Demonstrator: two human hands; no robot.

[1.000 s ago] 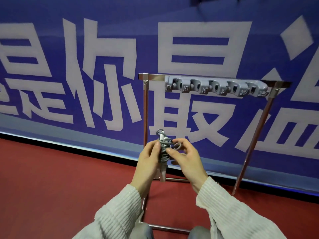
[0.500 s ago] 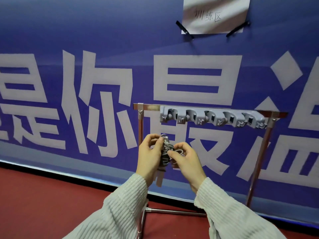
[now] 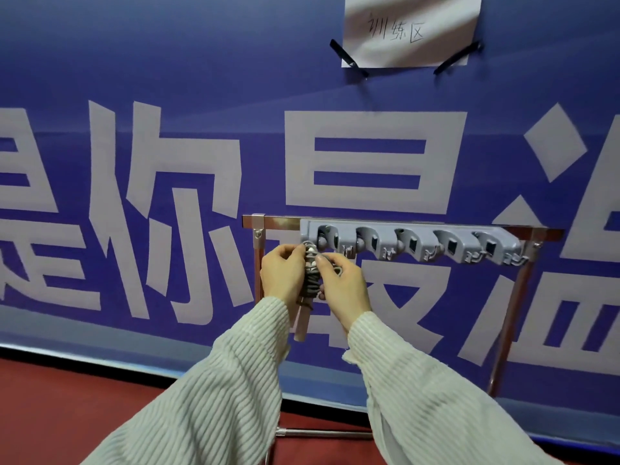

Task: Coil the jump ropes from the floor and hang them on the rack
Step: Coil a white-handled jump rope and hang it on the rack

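Up it goes: both hands and the bundle have climbed from below the bar a second ago to right under the rack's top rail, and the paper sign has slid into the upper right of the frame. The left hand (image 3: 283, 278) is wrapped around the coiled jump rope (image 3: 311, 280), fingers curled over its top, while the right hand (image 3: 345, 285) pinches the same bundle from the other side, thumb and fingers closed on the cord. The rope itself is a tight grey bundle, cord wound many times round pale handles, with a small loop poking out by the right fingers and one pale handle end hanging down below the hands, centre frame. The top of the bundle sits just beneath the leftmost slot of the grey hook strip (image 3: 412, 245), very near it; whether it touches, I cannot tell. That strip carries five clamp-like holders along the rack (image 3: 258, 263), a shiny metal frame just right of centre. Ribbed cream sleeves (image 3: 214, 397) fill the lower frame, with red floor (image 3: 67, 397) lower left and a blue banner (image 3: 167, 78) with large pale characters behind. The paper sign (image 3: 409, 28) is taped up with black strips
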